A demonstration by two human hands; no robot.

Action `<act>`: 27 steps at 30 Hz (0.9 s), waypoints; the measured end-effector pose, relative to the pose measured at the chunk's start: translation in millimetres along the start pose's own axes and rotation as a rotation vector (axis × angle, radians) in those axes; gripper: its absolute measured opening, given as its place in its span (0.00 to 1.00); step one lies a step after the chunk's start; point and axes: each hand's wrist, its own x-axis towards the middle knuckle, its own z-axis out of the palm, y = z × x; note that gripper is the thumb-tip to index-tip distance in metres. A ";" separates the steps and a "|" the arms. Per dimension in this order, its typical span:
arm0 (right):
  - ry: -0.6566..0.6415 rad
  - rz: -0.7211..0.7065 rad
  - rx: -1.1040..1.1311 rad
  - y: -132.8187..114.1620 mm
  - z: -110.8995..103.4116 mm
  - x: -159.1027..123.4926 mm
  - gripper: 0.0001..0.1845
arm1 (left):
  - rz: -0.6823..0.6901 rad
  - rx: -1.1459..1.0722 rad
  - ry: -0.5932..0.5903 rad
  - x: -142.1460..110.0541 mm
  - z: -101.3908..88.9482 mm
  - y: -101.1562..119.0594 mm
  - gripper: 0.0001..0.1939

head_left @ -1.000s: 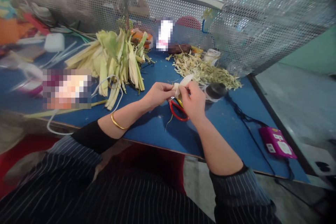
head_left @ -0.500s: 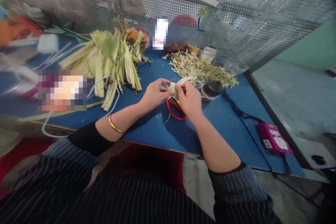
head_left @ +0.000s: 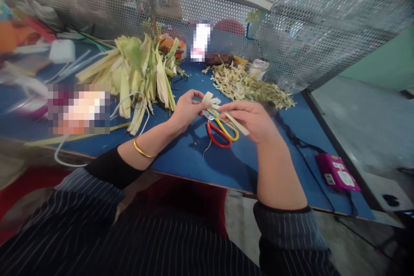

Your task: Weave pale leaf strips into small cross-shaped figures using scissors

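Pale corn husk strips (head_left: 212, 100) are pinched between the thumb and fingers of my left hand (head_left: 189, 110). My right hand (head_left: 254, 120) pinches the same strips a little to the right, with one long end running down under its fingers. Beneath the hands, scissors (head_left: 220, 133) with one red and one yellow handle lie on the blue table; the husk hides part of their blades. To the left of my left hand is a large bundle of corn husks (head_left: 132, 64).
A pile of husk scraps (head_left: 249, 84) lies beyond my right hand. A white cable (head_left: 60, 155) loops at the left. At the right sits a magenta power box (head_left: 336, 172) with black cords (head_left: 294, 138). A perforated metal screen (head_left: 207, 4) stands along the back.
My right hand has shifted right and turned, so a long husk end now shows beneath it. My left hand has moved slightly up and left. More of the scissors is visible.
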 end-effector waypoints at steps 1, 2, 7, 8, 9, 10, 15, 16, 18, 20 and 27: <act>-0.023 0.013 0.069 1.0 1.7 -0.1 0.11 | 0.001 -0.002 0.000 0.2 0.1 0.3 0.11; -0.027 0.007 0.106 2.6 3.9 0.5 0.11 | 0.004 -0.001 -0.003 0.3 0.3 0.7 0.11; 0.223 -0.169 0.047 14.1 16.9 9.3 0.09 | -0.021 -0.019 -0.037 0.0 2.5 1.3 0.09; 0.277 -0.204 0.040 16.0 18.5 11.1 0.10 | -0.033 -0.029 -0.047 -0.1 2.9 0.8 0.09; 0.322 -0.236 0.042 17.4 19.4 12.5 0.12 | -0.047 -0.042 -0.059 0.0 3.2 0.1 0.08; 0.351 -0.259 0.047 18.1 19.7 13.4 0.14 | -0.061 -0.056 -0.070 0.1 3.4 -0.7 0.08; 0.259 -0.214 -0.171 14.3 14.5 11.9 0.19 | -0.118 -0.107 -0.093 3.1 2.2 -5.1 0.07; 0.219 -0.194 -0.250 13.2 13.1 11.3 0.19 | -0.122 -0.121 -0.096 3.9 1.7 -5.8 0.06; 0.162 -0.176 -0.380 11.2 10.8 10.7 0.19 | -0.133 -0.152 -0.103 5.2 0.7 -6.6 0.06; 0.127 -0.187 -0.469 10.0 9.6 10.7 0.19 | -0.148 -0.170 -0.107 5.5 0.1 -6.1 0.06; 0.076 -0.193 -0.615 8.9 10.0 11.4 0.20 | -0.194 -0.174 -0.106 3.0 0.8 -1.0 0.07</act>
